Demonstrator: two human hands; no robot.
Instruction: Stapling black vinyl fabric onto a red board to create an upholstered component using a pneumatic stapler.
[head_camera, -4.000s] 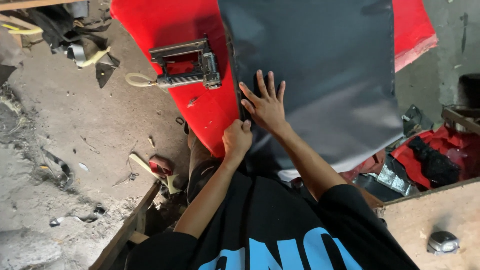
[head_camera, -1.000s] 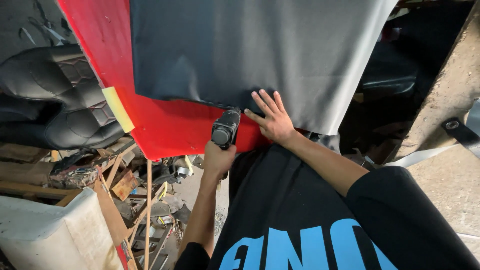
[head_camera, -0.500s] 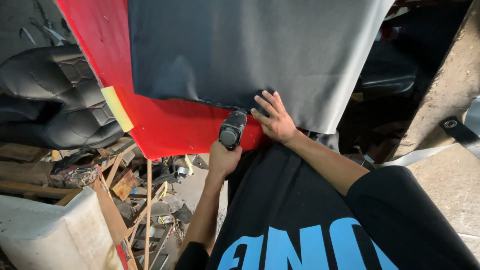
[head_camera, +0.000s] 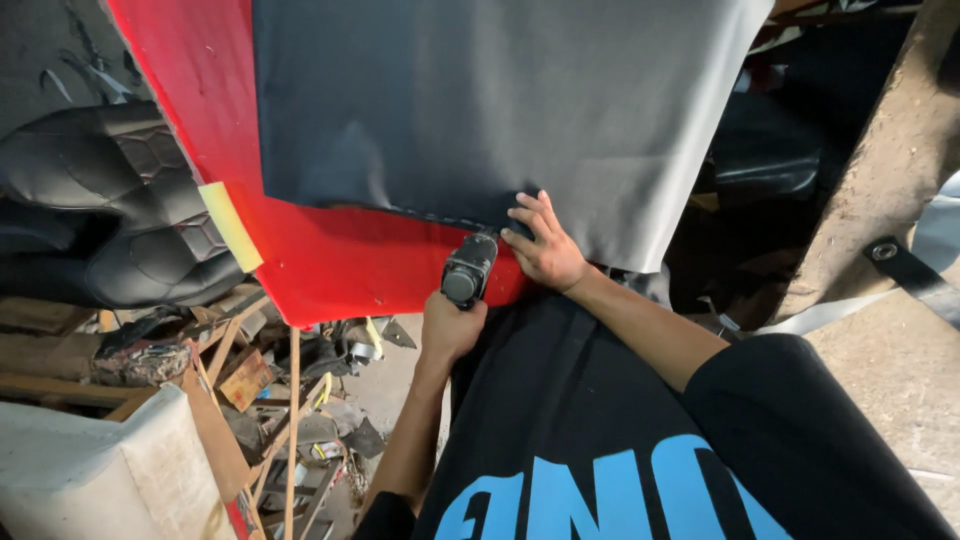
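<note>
Around the grip: left of our left hand (head_camera: 452, 325) and the tool it holds we see a black padded seat (head_camera: 110, 215) with a hexagon pattern; below that a heap of wooden sticks and scraps (head_camera: 270, 380); lower left still, a pale block (head_camera: 100, 470). A yellow pad (head_camera: 230, 226) sits on the red panel (head_camera: 330, 255) well to the left of the tool. Far right of our right hand (head_camera: 545, 250), a grey strap with a dark buckle end (head_camera: 890, 262) lies on the ground

In the way: our own black shirt with blue print (head_camera: 600, 450) fills the space under both arms and hides what is below the panel's lower edge; the wrist hides the tool's handle

Left grip: clenched round the handle of the dark stapler (head_camera: 468, 272), which rises just above the fist

Right grip: released, holding nothing; the fingers (head_camera: 528, 212) are spread and pressed flat on the grey fabric (head_camera: 500, 110) just right of the tool's head

Tool position: over the lower part of the red panel, its far end at the bottom hem of the grey fabric, just beside our right fingertips

Tool axis: long axis runs from the fist up and slightly right; the round back end faces us and the nose points away, toward the hem

Fabric: hangs down over the red panel, its lower edge a little uneven
</note>
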